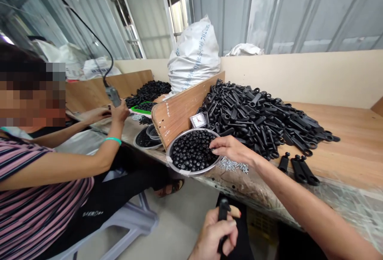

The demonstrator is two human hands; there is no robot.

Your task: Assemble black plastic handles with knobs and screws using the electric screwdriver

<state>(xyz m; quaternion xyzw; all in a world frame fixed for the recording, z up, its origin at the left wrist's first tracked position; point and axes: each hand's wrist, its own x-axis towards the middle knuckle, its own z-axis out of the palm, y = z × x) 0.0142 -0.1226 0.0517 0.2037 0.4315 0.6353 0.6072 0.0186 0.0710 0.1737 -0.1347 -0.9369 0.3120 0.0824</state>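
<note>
Low in the middle, my left hand (pixel 216 232) is closed around a black plastic arm (pixel 223 212), its knobbed end pointing up. My right hand (pixel 229 147) reaches over the right rim of a round bowl (pixel 170 164). Small black balls (pixel 191 152) with holes fill this bowl. Thumb and fingers of the right hand pinch at a ball by the rim, partly hidden by the fingertips. Beneath that hand lies a little heap of silver screws (pixel 233 165). Several black arms with ball ends (pixel 299 169) lie farther right near the table edge.
A large pile of black plastic arms (pixel 248 112) covers the table behind the bowl. A wooden divider (pixel 179 112) and a small clock (pixel 198 120) stand beside it. At left, a co-worker (pixel 68 160) grips a hanging electric screwdriver (pixel 113 95). A white sack (pixel 194 56) stands behind.
</note>
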